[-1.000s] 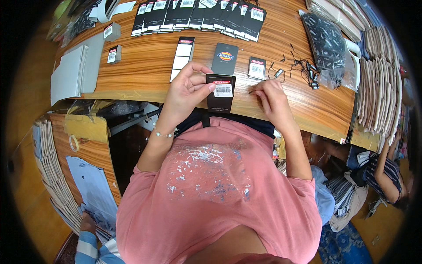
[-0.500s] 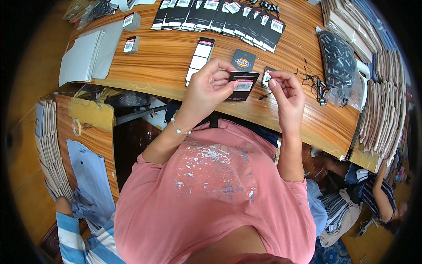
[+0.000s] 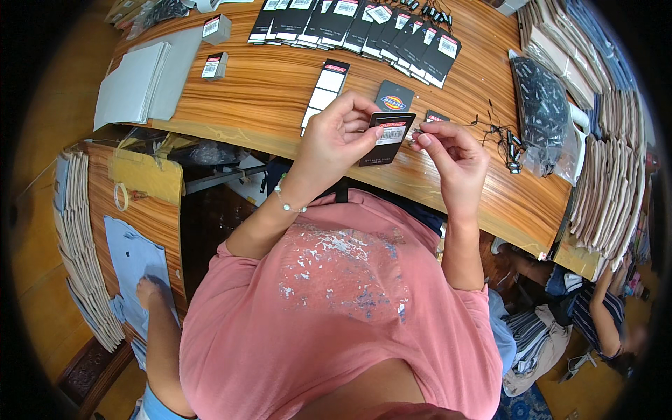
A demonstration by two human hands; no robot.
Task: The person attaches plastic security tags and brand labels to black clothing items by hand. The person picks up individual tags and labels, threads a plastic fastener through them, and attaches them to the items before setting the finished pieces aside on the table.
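Note:
My left hand (image 3: 343, 129) pinches a black hang tag (image 3: 381, 155) by its left edge, above the table's near edge. A white barcode sticker with a red top is on the tag. Close by its upper right edge, my right hand (image 3: 458, 157) has thumb and forefinger pressed together on what looks like a thin tag string, mostly hidden by the fingers. Behind the hands lie a dark tag with a colourful oval logo (image 3: 394, 98) and a strip of white stickers (image 3: 327, 84). A small sticker stack (image 3: 437, 116) is partly covered by my right hand.
Stickered black tags (image 3: 357, 29) overlap along the back. Loose black strings (image 3: 513, 150) and a clear bag of them (image 3: 537, 105) lie right, beside folded garments (image 3: 607, 192). Two sticker stacks (image 3: 215, 66) and white sheets (image 3: 133, 91) sit left. A co-worker's hand (image 3: 147, 289) touches a blue garment (image 3: 136, 255).
My right hand has moved left and slightly down to the tag's edge; the dark string hanging below its fingers no longer shows. At left, a co-worker's hand has come onto the blue garment.

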